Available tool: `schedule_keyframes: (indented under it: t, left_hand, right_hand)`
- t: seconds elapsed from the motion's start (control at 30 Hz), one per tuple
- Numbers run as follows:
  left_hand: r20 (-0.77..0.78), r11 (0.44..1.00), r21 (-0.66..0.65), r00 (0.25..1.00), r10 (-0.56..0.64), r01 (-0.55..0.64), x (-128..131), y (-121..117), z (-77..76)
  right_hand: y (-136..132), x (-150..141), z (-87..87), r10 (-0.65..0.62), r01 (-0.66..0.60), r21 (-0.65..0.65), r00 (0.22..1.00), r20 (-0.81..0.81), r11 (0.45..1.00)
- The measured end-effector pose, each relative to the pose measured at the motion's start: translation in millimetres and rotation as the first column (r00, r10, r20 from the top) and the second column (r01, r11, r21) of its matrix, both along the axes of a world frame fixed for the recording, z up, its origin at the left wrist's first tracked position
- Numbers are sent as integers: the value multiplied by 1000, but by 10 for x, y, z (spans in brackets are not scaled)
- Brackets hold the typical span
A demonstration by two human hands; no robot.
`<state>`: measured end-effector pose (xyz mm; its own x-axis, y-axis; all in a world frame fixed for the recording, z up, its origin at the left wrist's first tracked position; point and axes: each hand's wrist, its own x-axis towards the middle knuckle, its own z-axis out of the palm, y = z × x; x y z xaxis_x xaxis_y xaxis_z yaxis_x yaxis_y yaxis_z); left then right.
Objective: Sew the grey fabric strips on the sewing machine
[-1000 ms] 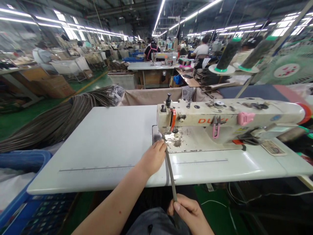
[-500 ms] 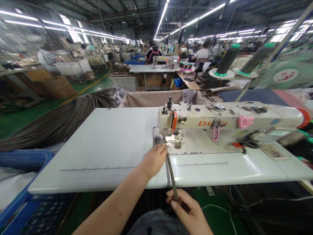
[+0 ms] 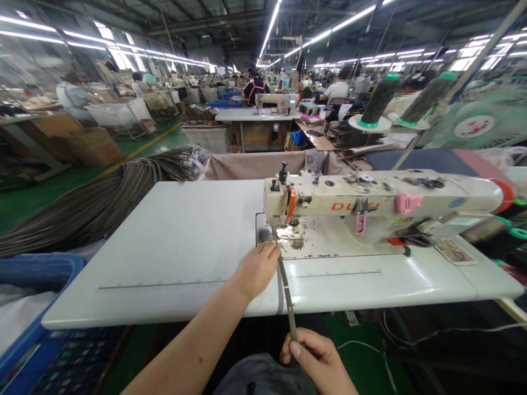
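A narrow grey-brown fabric strip (image 3: 290, 305) runs from under the sewing machine's (image 3: 329, 206) needle area down over the table's front edge. My left hand (image 3: 258, 269) lies just in front of the presser foot, its fingers closed together on the strip; the fingertips are partly hidden. Below the table edge, my right hand (image 3: 315, 354) pinches the strip between thumb and fingers and holds it taut. A small pale mark crosses the strip between my two hands.
The white sewing table (image 3: 185, 236) carries a printed ruler line. Pink thread snips (image 3: 361, 219) hang on the machine. A bundle of dark strips (image 3: 102, 200) lies to the left, above a blue crate (image 3: 45, 307). Thread cones (image 3: 379, 101) and a fan (image 3: 473, 126) stand right.
My right hand is slightly lower, and a pale mark now shows on the strip between my hands. My left hand stays by the presser foot. The view has shifted a little.
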<state>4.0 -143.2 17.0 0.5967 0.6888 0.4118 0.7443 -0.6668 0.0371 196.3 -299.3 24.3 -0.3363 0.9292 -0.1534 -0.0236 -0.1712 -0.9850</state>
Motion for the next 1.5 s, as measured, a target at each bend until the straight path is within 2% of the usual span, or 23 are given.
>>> schedule_keyframes:
  t: [0.2, 0.6, 0.77, 1.0, 1.3, 1.5]
  left_hand:
    - [-9, 999, -52, 1000, -2, 2, -1, 6, -1]
    - [33, 1000, -28, 999, 1, 0, -4, -4, 13]
    - [29, 998, -66, 1000, -1, 3, 0, -4, 16]
    - [25, 998, -58, 1000, 17, -16, 4, 5, -2]
    - [1, 999, -35, 1000, 25, -25, 5, 1, -12]
    - [5, 999, -30, 1000, 22, -22, 11, -5, 4]
  right_hand:
    - [23, -5, 7, 16, -16, 42, 1000, -3, 999]
    - [27, 14, -40, 27, -31, 107, 999, 41, 994]
    - [38, 12, 0, 28, -33, 95, 998, 54, 995]
    - [8, 19, 11, 27, -31, 70, 998, 56, 997]
    - [23, 26, -19, 56, -61, 100, 997, 59, 993]
    - [11, 2, -29, -61, 58, 101, 998, 23, 993]
